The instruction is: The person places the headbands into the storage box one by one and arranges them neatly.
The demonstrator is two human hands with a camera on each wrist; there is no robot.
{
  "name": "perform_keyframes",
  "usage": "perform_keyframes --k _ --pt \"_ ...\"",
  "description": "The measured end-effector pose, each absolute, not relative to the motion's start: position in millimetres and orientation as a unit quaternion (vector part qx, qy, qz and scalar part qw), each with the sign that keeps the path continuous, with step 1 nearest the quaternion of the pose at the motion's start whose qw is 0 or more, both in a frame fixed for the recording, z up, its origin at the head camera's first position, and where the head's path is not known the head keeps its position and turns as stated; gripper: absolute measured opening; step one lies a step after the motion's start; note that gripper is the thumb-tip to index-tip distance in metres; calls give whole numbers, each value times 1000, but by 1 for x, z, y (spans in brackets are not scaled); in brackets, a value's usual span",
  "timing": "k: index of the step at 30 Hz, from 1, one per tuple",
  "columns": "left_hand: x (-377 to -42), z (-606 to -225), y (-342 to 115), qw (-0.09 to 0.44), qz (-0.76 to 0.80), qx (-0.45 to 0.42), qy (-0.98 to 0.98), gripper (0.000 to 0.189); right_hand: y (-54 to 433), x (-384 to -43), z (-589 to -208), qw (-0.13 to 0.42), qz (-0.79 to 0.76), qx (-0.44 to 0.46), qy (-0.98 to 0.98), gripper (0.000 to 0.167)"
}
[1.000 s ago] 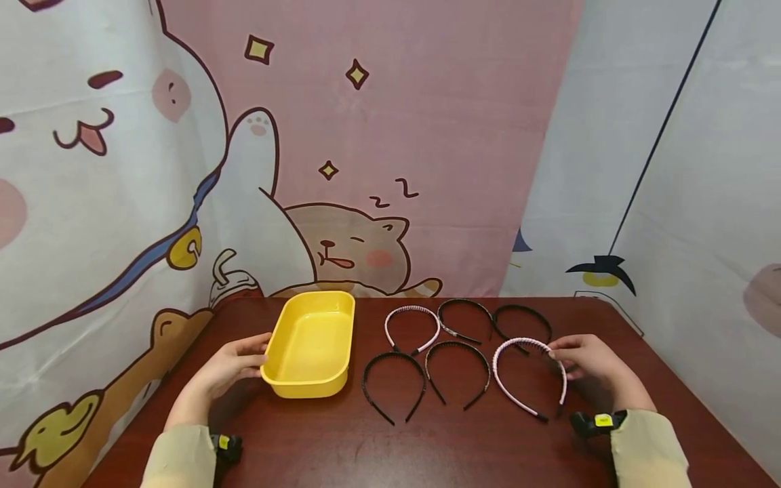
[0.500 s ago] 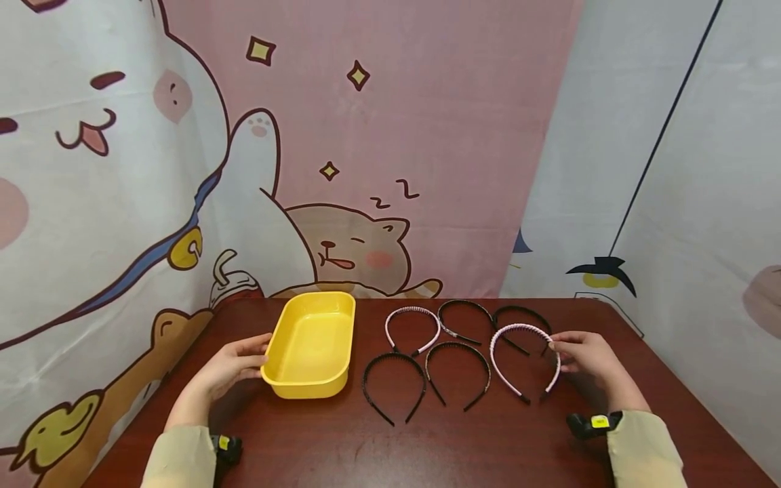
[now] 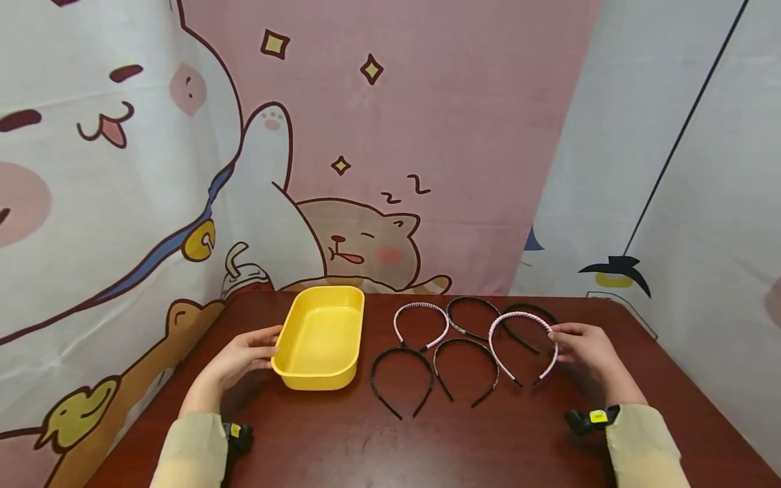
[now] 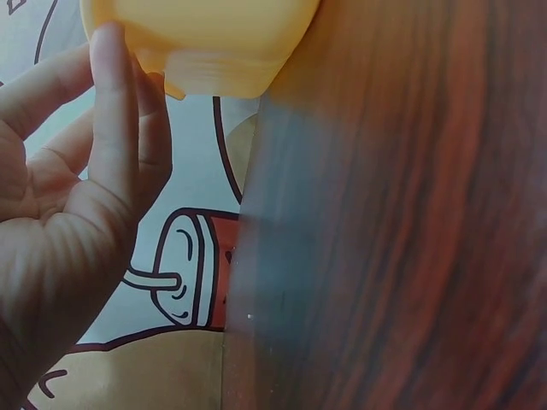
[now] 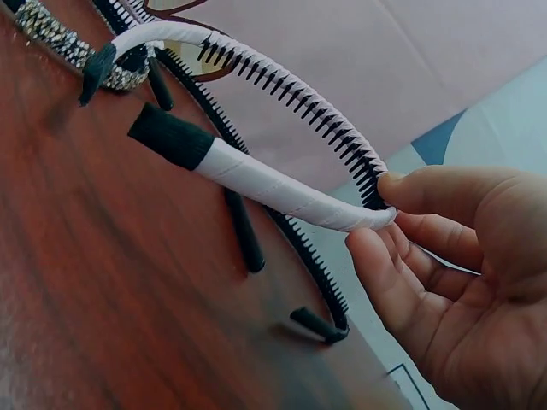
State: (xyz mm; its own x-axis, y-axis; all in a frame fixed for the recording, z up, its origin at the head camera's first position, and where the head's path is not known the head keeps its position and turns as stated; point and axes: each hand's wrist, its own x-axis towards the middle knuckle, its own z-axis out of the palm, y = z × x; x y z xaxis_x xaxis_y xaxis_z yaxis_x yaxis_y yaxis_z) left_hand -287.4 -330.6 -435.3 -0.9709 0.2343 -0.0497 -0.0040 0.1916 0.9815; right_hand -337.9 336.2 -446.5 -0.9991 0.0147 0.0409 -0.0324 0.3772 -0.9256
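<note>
In the head view, my left hand (image 3: 244,356) pinches the left rim of a yellow rectangular plastic basin (image 3: 320,382), thumb and fingers at its edge. The basin stands upright at the table's left. My right hand (image 3: 587,347) pinches a pale pink, ribbon-wrapped headband (image 5: 282,190) between thumb and fingers by its right side. The right wrist view shows black comb teeth along its inner side and black tips at both ends. This headband is held up over the table, in front of the other headbands at the right.
Several headbands lie right of the basin: another pale pink one (image 3: 421,305), a black one (image 3: 401,350), a patterned dark one (image 3: 466,340), and two dark ones at the back, one black (image 3: 473,298) and one partly hidden (image 3: 539,309). A cartoon cloth hangs behind the brown table (image 3: 427,454).
My right hand has raised the pale pink headband from the table and moved slightly away and left with it. The left hand stays at the basin. The head view has shifted a little.
</note>
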Motion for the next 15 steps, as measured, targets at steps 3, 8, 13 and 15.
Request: perform_keyframes --k 3,8,13,15 --pt "-288 -434 -329 94 632 66 767 65 334 -341 -441 24 552 14 -834 49" --pt "-288 -434 -330 92 631 63 768 67 325 -345 -431 31 562 27 -826 48" --pt "-288 -435 -330 92 632 64 767 66 315 -349 -425 36 571 29 -820 46" --pt "-288 -435 -330 94 633 67 765 66 312 -350 -423 37 573 33 -818 46"
